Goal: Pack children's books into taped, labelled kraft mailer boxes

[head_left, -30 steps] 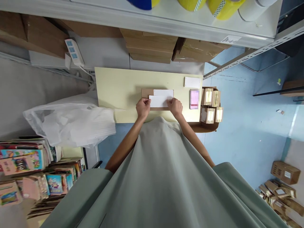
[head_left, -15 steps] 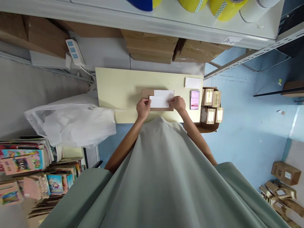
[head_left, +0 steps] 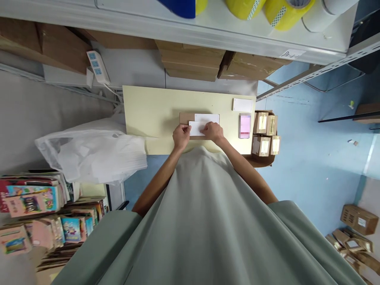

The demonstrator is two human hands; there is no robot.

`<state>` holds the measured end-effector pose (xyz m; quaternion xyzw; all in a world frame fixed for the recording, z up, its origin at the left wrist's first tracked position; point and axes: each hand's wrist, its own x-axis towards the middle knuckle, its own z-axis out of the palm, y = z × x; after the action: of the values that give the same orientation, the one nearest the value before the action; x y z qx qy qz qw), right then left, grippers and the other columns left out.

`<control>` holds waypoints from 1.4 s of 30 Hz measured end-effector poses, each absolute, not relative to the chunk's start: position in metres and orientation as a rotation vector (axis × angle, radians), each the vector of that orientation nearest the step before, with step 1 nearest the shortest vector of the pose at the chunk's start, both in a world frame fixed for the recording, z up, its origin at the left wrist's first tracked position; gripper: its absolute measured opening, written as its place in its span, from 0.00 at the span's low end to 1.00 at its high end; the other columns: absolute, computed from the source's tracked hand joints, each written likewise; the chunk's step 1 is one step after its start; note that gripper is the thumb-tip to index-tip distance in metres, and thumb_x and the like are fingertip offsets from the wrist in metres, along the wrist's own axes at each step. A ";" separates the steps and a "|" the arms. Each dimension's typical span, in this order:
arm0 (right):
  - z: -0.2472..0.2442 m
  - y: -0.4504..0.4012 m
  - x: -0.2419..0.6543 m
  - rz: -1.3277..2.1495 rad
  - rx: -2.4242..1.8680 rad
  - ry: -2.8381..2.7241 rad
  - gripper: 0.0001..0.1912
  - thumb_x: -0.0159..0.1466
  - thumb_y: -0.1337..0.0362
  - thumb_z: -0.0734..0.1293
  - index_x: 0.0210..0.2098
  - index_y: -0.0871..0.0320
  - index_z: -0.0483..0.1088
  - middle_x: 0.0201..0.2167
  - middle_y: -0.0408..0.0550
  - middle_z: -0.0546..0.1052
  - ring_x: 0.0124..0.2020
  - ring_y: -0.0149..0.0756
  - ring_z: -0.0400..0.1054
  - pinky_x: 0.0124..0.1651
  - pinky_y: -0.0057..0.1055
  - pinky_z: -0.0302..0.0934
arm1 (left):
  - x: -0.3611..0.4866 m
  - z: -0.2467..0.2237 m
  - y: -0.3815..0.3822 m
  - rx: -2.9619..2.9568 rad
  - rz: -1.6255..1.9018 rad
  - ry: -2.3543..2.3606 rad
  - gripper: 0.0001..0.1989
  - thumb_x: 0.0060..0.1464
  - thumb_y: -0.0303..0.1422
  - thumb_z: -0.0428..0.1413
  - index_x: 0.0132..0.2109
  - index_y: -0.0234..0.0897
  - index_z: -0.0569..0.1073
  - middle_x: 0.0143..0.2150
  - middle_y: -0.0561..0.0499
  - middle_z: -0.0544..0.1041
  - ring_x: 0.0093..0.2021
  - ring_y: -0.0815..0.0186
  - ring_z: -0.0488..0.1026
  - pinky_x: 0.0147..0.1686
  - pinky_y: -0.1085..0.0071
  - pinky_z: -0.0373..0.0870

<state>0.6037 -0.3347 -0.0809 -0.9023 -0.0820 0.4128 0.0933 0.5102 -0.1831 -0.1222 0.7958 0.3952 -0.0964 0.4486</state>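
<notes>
A flat brown cardboard box (head_left: 186, 117) lies on the pale yellow table in front of me. On top of it are two white paper labels, a lower one (head_left: 195, 129) and an upper one (head_left: 204, 117) partly overlapped by it. My left hand (head_left: 181, 136) pinches the left edge of the lower label between thumb and fingers. Curled over that label's right part is my right hand (head_left: 213, 131), its fingertips down on the paper; whether they hold anything is hidden. To the right lie a pink-screened phone (head_left: 245, 126) and another white paper (head_left: 242, 105).
A carton of small taped boxes (head_left: 263, 146) stands at the right of the table (head_left: 148, 114). At left hangs a white plastic bag (head_left: 101, 154) above stacked books (head_left: 71, 229). Overhead, a metal shelf (head_left: 208, 35) carries yellow tape rolls (head_left: 245, 8). A power strip (head_left: 97, 67) is behind.
My right hand has slid left from the label's right edge onto the label, its fingers curling more. My left hand keeps its pinch. The whole view has shifted slightly.
</notes>
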 end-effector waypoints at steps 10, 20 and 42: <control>-0.086 -0.311 0.609 1.186 -2.707 -0.345 0.15 0.79 0.54 0.66 0.53 0.54 0.82 0.57 0.60 0.86 0.60 0.55 0.81 0.60 0.43 0.74 | 0.509 -0.124 -0.188 2.033 -0.235 0.955 0.07 0.72 0.37 0.59 0.44 0.41 0.80 0.48 0.44 0.88 0.51 0.54 0.84 0.55 0.62 0.74; -0.084 -0.306 0.610 1.288 -2.641 -0.389 0.17 0.76 0.50 0.70 0.48 0.58 0.83 0.45 0.60 0.88 0.55 0.53 0.83 0.60 0.42 0.74 | 0.507 -0.126 -0.190 2.014 -0.171 0.951 0.03 0.70 0.35 0.62 0.45 0.43 0.76 0.48 0.45 0.87 0.50 0.54 0.84 0.54 0.61 0.74; -0.090 -0.294 0.620 1.249 -2.611 -0.419 0.27 0.80 0.44 0.63 0.45 0.60 0.83 0.29 0.57 0.85 0.46 0.52 0.83 0.59 0.43 0.73 | 0.493 -0.125 -0.192 1.906 -0.123 0.861 0.16 0.63 0.26 0.61 0.57 0.41 0.74 0.50 0.46 0.84 0.41 0.63 0.80 0.52 0.65 0.77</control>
<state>0.6203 -0.2936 -0.0903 -0.8875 -0.1425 0.4247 0.1084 0.4930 -0.1918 -0.1248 0.7880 0.3559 -0.0507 0.4997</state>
